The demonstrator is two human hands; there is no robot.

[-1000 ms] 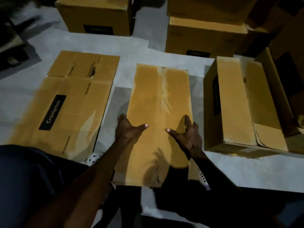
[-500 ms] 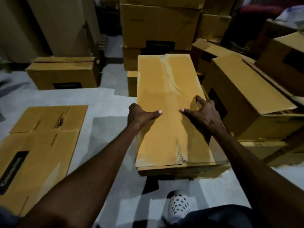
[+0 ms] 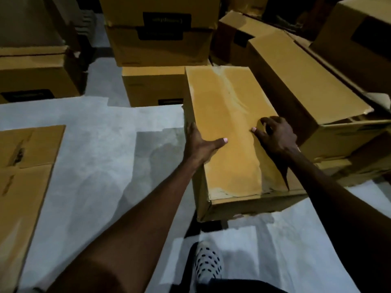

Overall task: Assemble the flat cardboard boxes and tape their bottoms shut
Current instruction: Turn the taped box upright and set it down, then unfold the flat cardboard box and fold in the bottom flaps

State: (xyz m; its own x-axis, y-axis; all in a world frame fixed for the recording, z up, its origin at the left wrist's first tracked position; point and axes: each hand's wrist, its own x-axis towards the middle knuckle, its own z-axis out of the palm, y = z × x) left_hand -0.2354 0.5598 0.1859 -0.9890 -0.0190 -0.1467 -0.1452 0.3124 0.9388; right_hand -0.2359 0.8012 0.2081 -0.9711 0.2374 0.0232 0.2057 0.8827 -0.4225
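An assembled brown cardboard box (image 3: 224, 115) is held off the grey floor in front of me, its taped face up, with clear tape running along the middle seam. My left hand (image 3: 200, 144) grips its left edge, thumb lying on top. My right hand (image 3: 275, 136) holds the right side, fingers curled over the top face. A flat unassembled cardboard box (image 3: 23, 178) lies on the floor at the left.
Assembled boxes crowd the back and right: a stack (image 3: 160, 32) straight ahead, a low box (image 3: 154, 85) just behind the held one, a large box (image 3: 300, 85) at its right, another box (image 3: 36, 75) far left. My spotted shoe (image 3: 206, 263) stands on the grey floor (image 3: 101, 157).
The box has been lifted from the floor and carried forward and right, towards the stacked boxes. My view has risen and both hands keep their hold on its sides.
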